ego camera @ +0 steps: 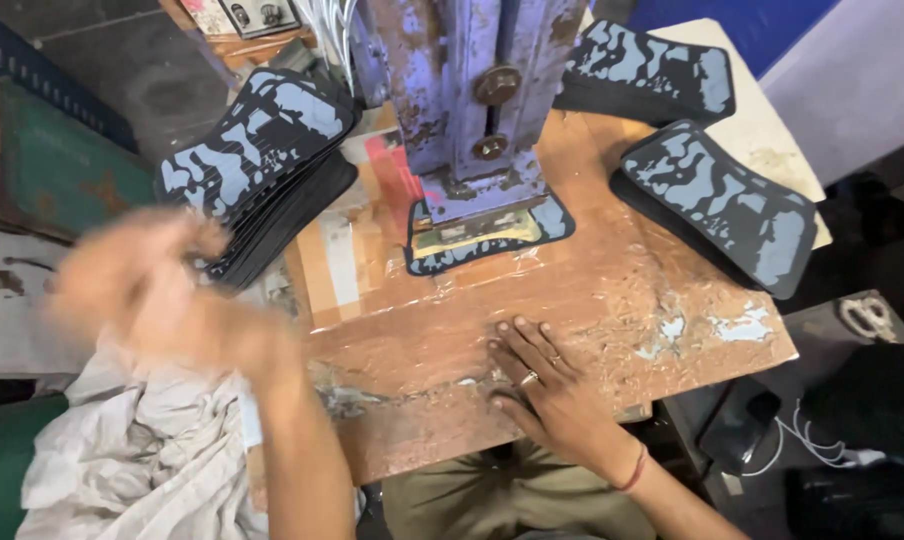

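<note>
Item: flat black pad with a pale blue camouflage-like print (487, 235), rounded corners, lying on the plastic-wrapped brown worktable (612, 290) at about 12 o'clock from the right hand. The foot of the worn blue-purple metal press (472, 90) sits on its middle, so only the printed border and both ends show.

Right hand (542, 385): palm down, flat on the table near the front edge, fingers spread and extended toward 11 o'clock, grasping nothing. A ring sits on one finger and a red thread band on the wrist. It lies near the pad under the press but apart from it.

Left hand (137, 290): raised at 9 o'clock, heavily blurred; whether its fingers are open or closed, or hold anything, cannot be told. It lies just in front of the leaning stack of matching black-and-blue printed pads (262, 165) at 10 o'clock, above crumpled off-white cloth (142, 460).

Surroundings: two further stacks of printed pads at 1 o'clock (647, 70) and 2 o'clock (717, 205), the latter overhanging the table's right edge. Bare table surface, with scuffed white patches, spans between the right hand and the press, and on toward 3 o'clock. The table's front edge runs just below the right hand.
</note>
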